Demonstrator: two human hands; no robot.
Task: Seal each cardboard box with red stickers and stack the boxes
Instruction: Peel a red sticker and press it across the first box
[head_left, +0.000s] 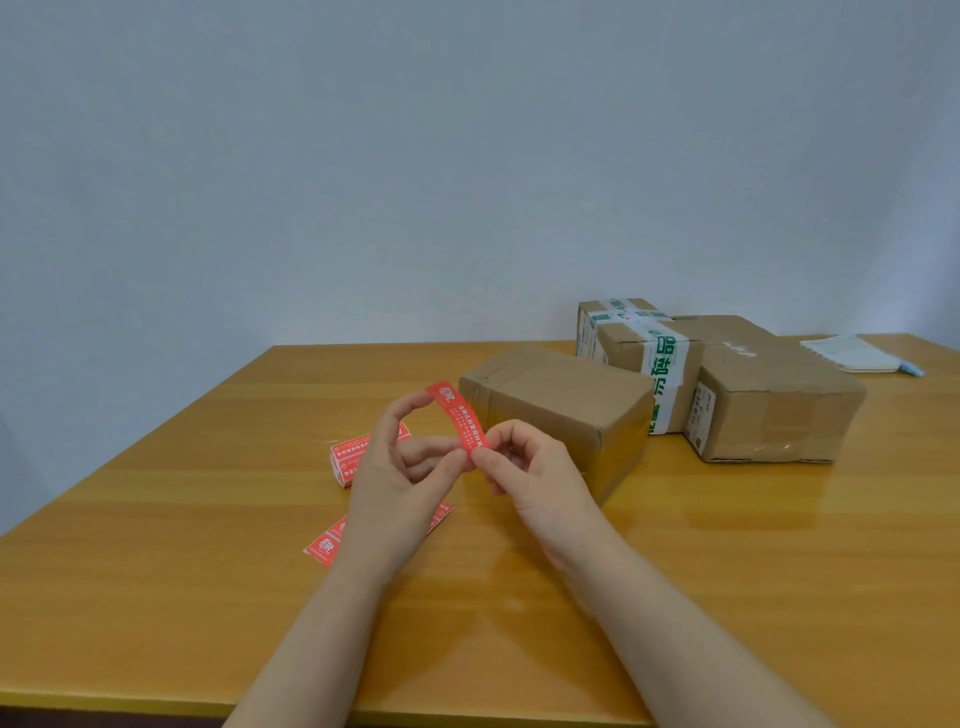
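Observation:
A long red sticker (460, 415) with white print is held up above the table between both hands. My left hand (400, 473) pinches it at the top end and at the lower end. My right hand (524, 467) pinches its lower end with thumb and forefinger. Just behind the sticker lies a plain cardboard box (561, 410). Two more boxes stand further right: one wrapped in white tape with green print (639, 353), and a brown one (774, 410) touching it.
More red stickers lie on the wooden table (156, 545): a small stack (348, 457) left of my hands and a strip (324, 545) under my left wrist. A white notepad (847, 353) and a blue pen (911, 370) lie at the far right.

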